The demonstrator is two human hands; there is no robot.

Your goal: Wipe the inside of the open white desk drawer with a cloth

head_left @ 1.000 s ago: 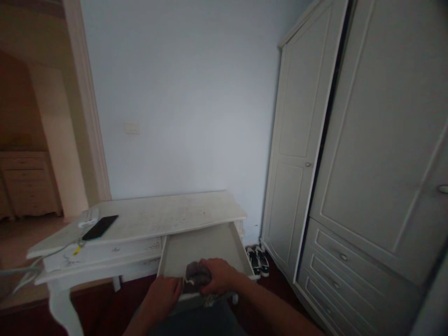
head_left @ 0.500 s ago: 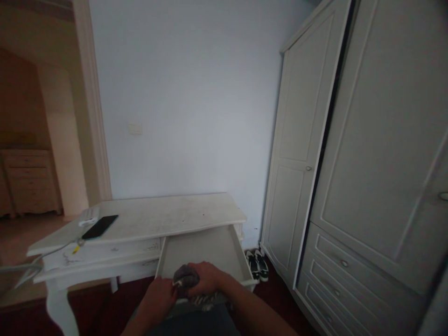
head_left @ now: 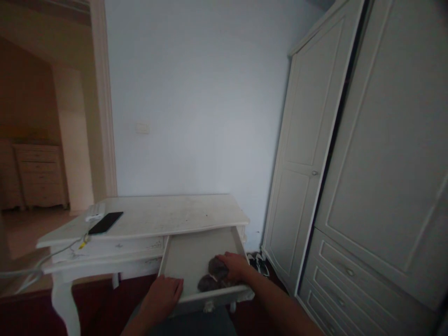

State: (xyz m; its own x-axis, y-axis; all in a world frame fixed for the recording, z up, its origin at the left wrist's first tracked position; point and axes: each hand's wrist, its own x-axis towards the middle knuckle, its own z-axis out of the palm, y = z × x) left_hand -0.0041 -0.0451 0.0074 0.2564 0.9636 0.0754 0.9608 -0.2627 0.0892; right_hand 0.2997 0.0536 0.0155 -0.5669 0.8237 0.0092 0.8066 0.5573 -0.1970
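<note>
A white drawer (head_left: 189, 252) is pulled out of the desk toward me. Inside it, by the front right corner, my right hand (head_left: 235, 268) is closed on a grey-brown bundle of soft cloth (head_left: 217, 269). Another grey-brown cloth lump (head_left: 207, 283) lies against it, near the front panel; whether the two are one piece I cannot tell. My left hand (head_left: 164, 293) is at the drawer's front left corner, its fingers curled over the edge and holding nothing else visible.
The white desk (head_left: 168, 212) carries a dark phone (head_left: 106, 222) and a white object with a cable (head_left: 95, 212) at its left end. Black-and-white shoes (head_left: 259, 265) stand on the floor right of the desk, beside a tall white wardrobe (head_left: 297, 140).
Both hands were together on the grey bundle over the drawer's front. Now the right hand has moved right and into the drawer with it, while the left has let go and rests at the corner.
</note>
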